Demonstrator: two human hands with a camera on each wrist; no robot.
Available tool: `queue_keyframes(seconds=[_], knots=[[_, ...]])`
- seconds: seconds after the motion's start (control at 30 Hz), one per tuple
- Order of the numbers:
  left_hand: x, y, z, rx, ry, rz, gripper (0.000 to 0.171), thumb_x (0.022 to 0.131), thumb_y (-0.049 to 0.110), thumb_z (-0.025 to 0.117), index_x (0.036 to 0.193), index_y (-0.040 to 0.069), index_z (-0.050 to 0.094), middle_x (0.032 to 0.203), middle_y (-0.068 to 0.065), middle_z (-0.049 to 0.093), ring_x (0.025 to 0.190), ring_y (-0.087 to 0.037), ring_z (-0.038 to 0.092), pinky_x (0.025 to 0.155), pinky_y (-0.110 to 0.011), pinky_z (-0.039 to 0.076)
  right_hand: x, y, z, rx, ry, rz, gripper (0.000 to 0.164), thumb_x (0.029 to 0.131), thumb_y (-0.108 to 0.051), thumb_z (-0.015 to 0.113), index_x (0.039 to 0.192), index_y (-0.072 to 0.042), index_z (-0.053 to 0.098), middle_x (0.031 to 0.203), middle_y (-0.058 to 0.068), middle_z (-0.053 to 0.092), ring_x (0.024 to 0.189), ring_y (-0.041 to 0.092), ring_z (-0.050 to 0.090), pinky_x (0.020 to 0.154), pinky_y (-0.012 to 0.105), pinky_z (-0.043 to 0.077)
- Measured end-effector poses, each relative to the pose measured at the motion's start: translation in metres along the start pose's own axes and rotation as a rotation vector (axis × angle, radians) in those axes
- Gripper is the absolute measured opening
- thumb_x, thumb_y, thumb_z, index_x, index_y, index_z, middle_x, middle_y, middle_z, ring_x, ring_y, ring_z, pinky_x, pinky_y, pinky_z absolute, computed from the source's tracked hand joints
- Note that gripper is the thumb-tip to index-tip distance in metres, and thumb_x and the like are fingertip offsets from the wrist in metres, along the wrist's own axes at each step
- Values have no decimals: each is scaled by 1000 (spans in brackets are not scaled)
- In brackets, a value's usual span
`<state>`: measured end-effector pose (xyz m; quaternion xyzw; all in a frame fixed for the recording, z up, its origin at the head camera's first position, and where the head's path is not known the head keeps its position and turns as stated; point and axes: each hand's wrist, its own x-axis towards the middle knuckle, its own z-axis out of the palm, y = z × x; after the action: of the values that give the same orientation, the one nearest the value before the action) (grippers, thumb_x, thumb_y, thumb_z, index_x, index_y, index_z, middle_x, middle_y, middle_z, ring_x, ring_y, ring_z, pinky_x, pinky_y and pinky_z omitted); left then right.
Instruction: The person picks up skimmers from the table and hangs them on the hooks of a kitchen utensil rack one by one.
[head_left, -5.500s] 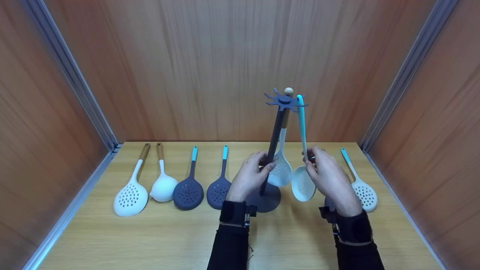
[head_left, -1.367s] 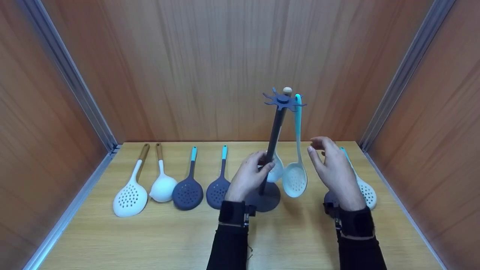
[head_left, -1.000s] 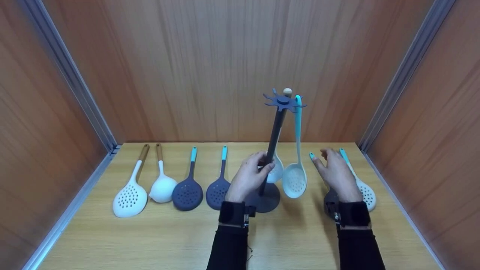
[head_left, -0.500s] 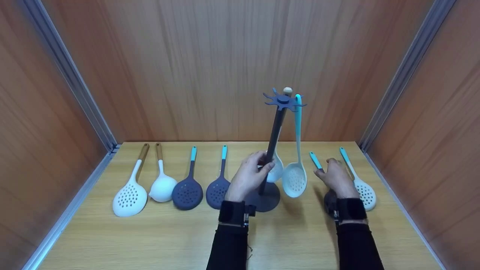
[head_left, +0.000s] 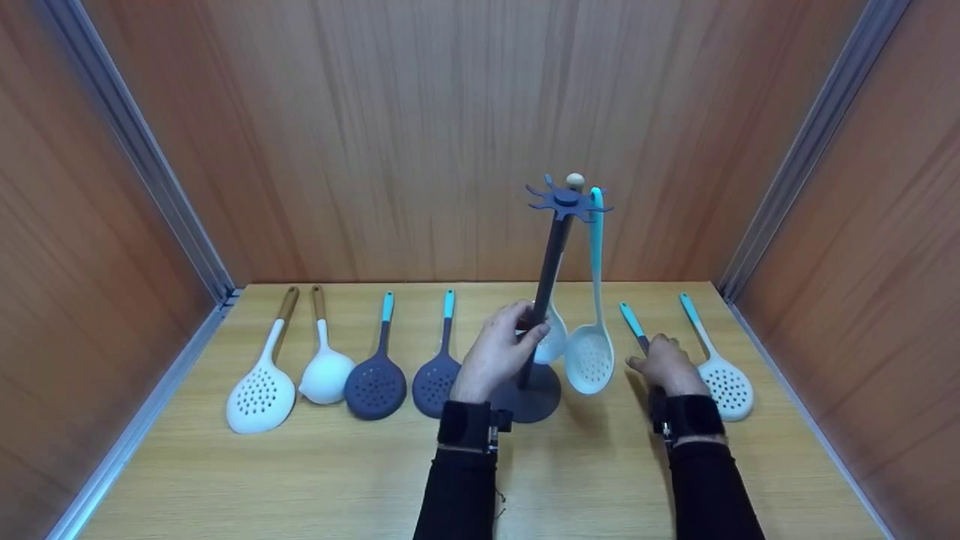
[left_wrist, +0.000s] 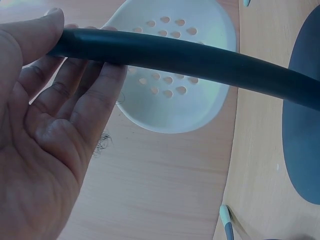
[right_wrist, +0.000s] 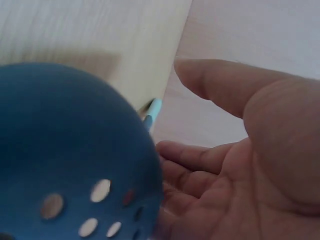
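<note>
My left hand (head_left: 499,352) grips the dark pole of a utensil stand (head_left: 551,262), between thumb and fingertips in the left wrist view. From its hooked top hangs a pale slotted spoon (head_left: 590,360) with a turquoise handle. Behind the pole hangs a white skimmer (head_left: 555,346), partly hidden. My right hand (head_left: 670,367) is low over a dark skimmer with a turquoise handle (head_left: 631,319) lying on the table. The right wrist view shows thumb and fingers spread apart beside the skimmer's holed head (right_wrist: 75,140). In the head view the hand and wrist cover that head.
To the right lies a white skimmer with a turquoise handle (head_left: 725,386). Along the left lie a white skimmer (head_left: 262,397), a white ladle (head_left: 327,375) and two dark skimmers (head_left: 376,386). Wooden walls (head_left: 480,150) enclose the table.
The right hand let go of the pale slotted spoon, which now hangs from the stand. It then moved right and down to the dark skimmer. The left hand stayed on the pole.
</note>
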<state>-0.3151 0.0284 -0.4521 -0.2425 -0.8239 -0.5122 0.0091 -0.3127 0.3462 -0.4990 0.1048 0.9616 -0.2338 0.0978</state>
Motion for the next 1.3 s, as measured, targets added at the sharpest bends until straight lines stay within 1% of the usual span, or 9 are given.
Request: queue_keyframes(seconds=[0.23, 0.37, 0.57, 0.67, 0.73, 0.9, 1.03, 1.17, 1.3], knots=[[1, -1, 1, -19, 5, 34, 21, 107, 28, 64, 125, 17, 68, 119, 1, 70, 114, -14, 70, 103, -35, 60, 2, 4, 1, -9, -73, 8, 88, 106, -38, 59, 153, 25, 19, 157, 53, 20, 147, 64, 31, 125, 67, 33], [1, -2, 0, -30, 1, 36, 20, 107, 27, 63, 124, 17, 68, 118, 1, 70, 113, -13, 70, 102, -35, 61, 3, 5, 1, -15, -79, 14, 88, 106, -39, 58, 154, 24, 20, 157, 52, 21, 147, 65, 30, 125, 68, 32], [0, -2, 0, -19, 1, 38, 20, 107, 29, 63, 123, 18, 68, 118, 1, 70, 113, -14, 69, 103, -36, 60, 2, 5, 1, -16, -72, 19, 84, 107, -39, 58, 153, 23, 24, 154, 51, 28, 144, 65, 35, 122, 68, 36], [0, -2, 0, -8, 2, 37, 20, 107, 29, 63, 123, 18, 68, 118, 1, 70, 114, -14, 69, 103, -37, 60, 2, 5, 0, -17, -47, 6, 79, 107, -38, 59, 150, 23, 30, 150, 51, 35, 140, 64, 42, 117, 68, 41], [0, -1, 0, -4, 3, 36, 21, 107, 30, 63, 123, 18, 68, 118, 2, 70, 114, -14, 69, 103, -37, 60, 2, 4, -1, -15, -20, -5, 75, 107, -37, 60, 146, 23, 36, 144, 49, 42, 133, 62, 49, 112, 67, 45], [0, -1, -1, 1, 6, 39, 20, 107, 29, 64, 123, 18, 68, 118, 1, 70, 114, -14, 69, 104, -37, 60, 3, 0, -5, 4, 38, -36, 63, 105, -33, 62, 135, 20, 46, 130, 43, 52, 115, 52, 59, 99, 62, 52], [1, -2, 0, -1, 4, 36, 20, 107, 28, 63, 123, 18, 68, 118, 1, 70, 114, -14, 69, 104, -36, 60, 2, -2, -9, 16, 69, -64, 54, 105, -30, 63, 126, 18, 50, 119, 38, 56, 101, 43, 58, 90, 56, 53], [-1, -1, 1, 5, 2, 20, 22, 107, 31, 63, 125, 20, 68, 120, 4, 69, 116, -13, 68, 103, -38, 60, -3, -5, -14, 28, 77, -87, 54, 106, -30, 61, 129, 18, 49, 117, 35, 55, 98, 40, 56, 86, 52, 52], [-2, -1, 0, 11, -4, 7, 24, 107, 35, 63, 127, 23, 67, 120, 6, 69, 116, -11, 67, 102, -41, 59, -7, -9, -18, 45, 103, -113, 55, 106, -28, 60, 132, 18, 48, 116, 33, 56, 96, 38, 56, 83, 49, 51]])
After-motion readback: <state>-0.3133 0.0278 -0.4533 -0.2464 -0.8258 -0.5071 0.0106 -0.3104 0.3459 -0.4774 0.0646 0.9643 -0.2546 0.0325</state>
